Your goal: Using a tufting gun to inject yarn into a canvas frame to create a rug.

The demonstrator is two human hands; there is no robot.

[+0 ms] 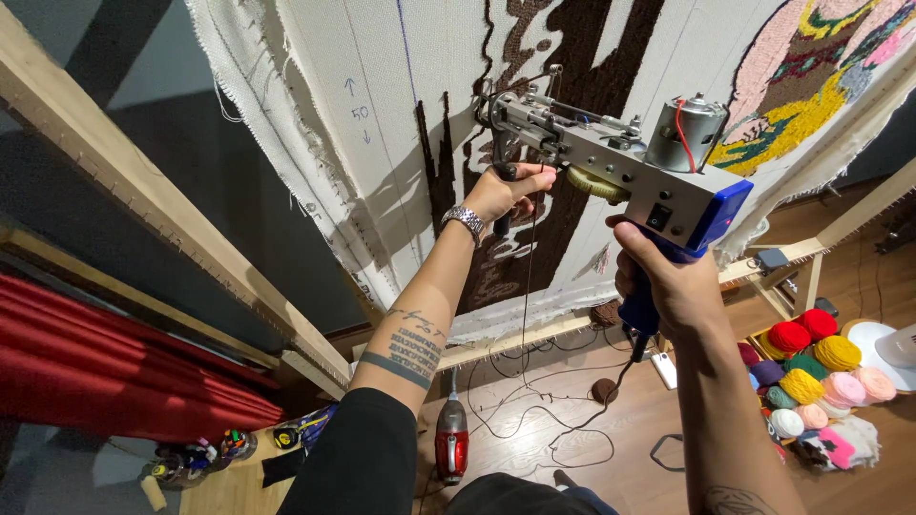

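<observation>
Tufting gun (611, 162), metal-bodied with motor atop, judged rigid and fairly heavy: blue rear grip is clamped in the right hand (668, 277), black front handle is closed upon by the left hand (501, 191), needle end beyond it is pressed to the stretched backing cloth (382, 114), yarn balls (811, 372) lying below right.
</observation>
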